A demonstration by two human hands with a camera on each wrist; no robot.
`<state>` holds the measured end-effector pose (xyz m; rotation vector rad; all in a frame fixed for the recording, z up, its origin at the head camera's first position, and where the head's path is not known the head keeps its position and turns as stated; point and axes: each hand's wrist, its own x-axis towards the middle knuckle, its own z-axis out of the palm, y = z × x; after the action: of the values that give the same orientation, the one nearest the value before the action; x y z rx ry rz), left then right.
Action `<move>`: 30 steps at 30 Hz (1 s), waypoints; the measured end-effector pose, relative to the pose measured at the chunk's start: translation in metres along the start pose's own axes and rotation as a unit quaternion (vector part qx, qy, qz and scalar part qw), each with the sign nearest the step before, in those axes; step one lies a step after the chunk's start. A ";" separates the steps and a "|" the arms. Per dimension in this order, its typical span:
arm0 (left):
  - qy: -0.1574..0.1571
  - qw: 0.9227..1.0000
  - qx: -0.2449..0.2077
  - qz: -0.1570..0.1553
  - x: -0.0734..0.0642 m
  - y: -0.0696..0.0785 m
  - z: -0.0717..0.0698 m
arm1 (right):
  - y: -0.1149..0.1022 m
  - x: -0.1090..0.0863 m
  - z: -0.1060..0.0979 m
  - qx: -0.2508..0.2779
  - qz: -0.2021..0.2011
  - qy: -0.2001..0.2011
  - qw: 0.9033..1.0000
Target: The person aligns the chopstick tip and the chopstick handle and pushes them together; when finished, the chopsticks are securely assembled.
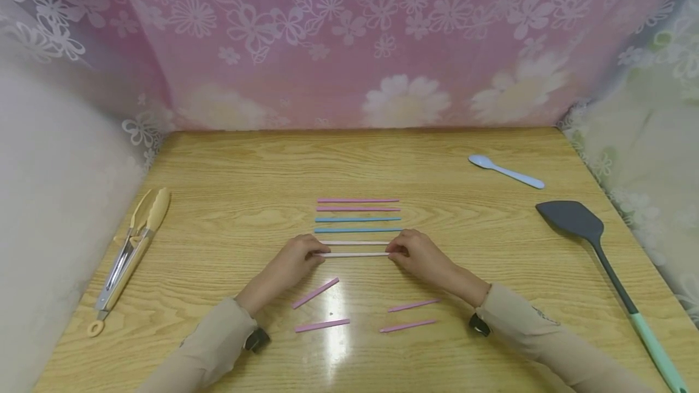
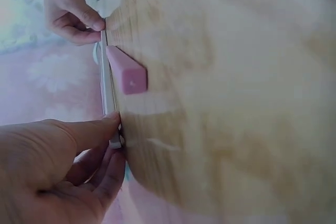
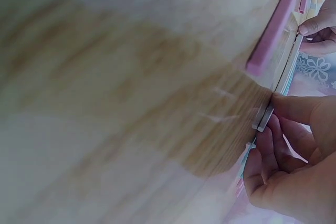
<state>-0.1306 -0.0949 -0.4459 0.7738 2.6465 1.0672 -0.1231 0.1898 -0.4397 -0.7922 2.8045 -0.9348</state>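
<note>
In the head view, my left hand point(image 1: 297, 258) pinches the left end of the nearer white chopstick point(image 1: 357, 255) between thumb and fingers. The other end is pinched by my right hand point(image 1: 419, 255). A second white chopstick point(image 1: 357, 242) lies parallel just beyond it. Farther back are two blue chopsticks point(image 1: 357, 230) and two pink chopsticks point(image 1: 357, 209), all lined up in rows. Nearer to me lie two thicker short pink sticks point(image 1: 322, 325) on the left and two thinner ones point(image 1: 408, 326) on the right. In the left wrist view, the thumb presses the white chopstick point(image 2: 108, 90) near its end.
Tongs with cream tips point(image 1: 131, 259) lie at the table's left side. At the right are a pale blue spoon point(image 1: 510, 173) and a dark spatula point(image 1: 579, 220) with a green handle. A floral pink curtain point(image 1: 349, 47) hangs behind the wooden table point(image 1: 235, 162).
</note>
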 end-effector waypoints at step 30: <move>0.000 0.999 -0.038 -0.002 -0.003 -0.003 -0.001 | -0.001 -0.003 -0.001 0.010 0.014 -0.002 1.000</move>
<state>-0.1297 -0.0991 -0.4471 0.7535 2.5901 1.1596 -0.1205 0.1908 -0.4382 -0.7499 2.7913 -0.9552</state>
